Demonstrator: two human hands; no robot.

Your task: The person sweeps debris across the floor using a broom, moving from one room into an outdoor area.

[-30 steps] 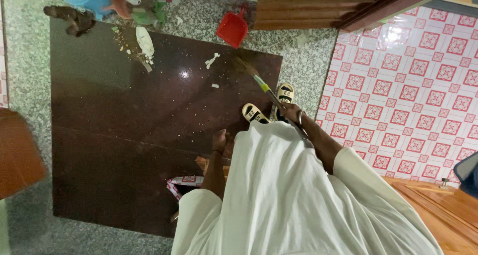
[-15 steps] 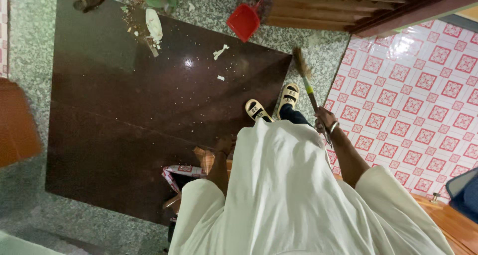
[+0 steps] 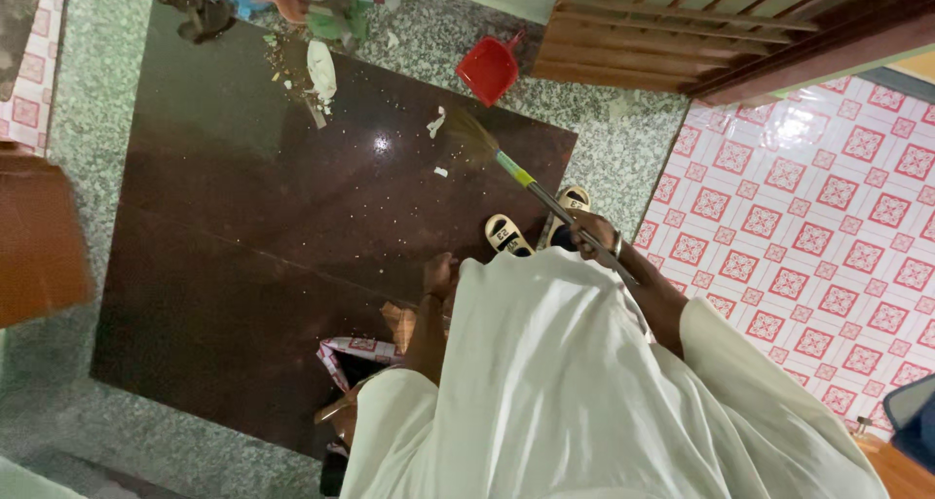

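My right hand (image 3: 592, 234) grips the handle of a small broom (image 3: 506, 163), whose brush end rests on the dark brown floor slab (image 3: 243, 236) near white paper scraps (image 3: 435, 123) and crumbs. A bangle sits on that wrist. My left hand (image 3: 438, 275) hangs at my side with fingers loosely curled, holding nothing that I can see. My feet in cream sandals (image 3: 508, 234) stand at the slab's right edge. My white garment (image 3: 555, 382) fills the lower middle of the view.
A red dustpan (image 3: 490, 68) lies on the speckled granite floor beyond the slab. A pile of rubbish and plastic items (image 3: 302, 12) sits at the top left. Pink patterned tiles (image 3: 808, 217) lie to the right, wooden slats (image 3: 682, 22) above, a brown wooden surface (image 3: 39, 236) at left.
The broom swung right and up toward the slab's edge, then back left; its brush is again on the dark slab near the paper scraps. The view shifted slightly.
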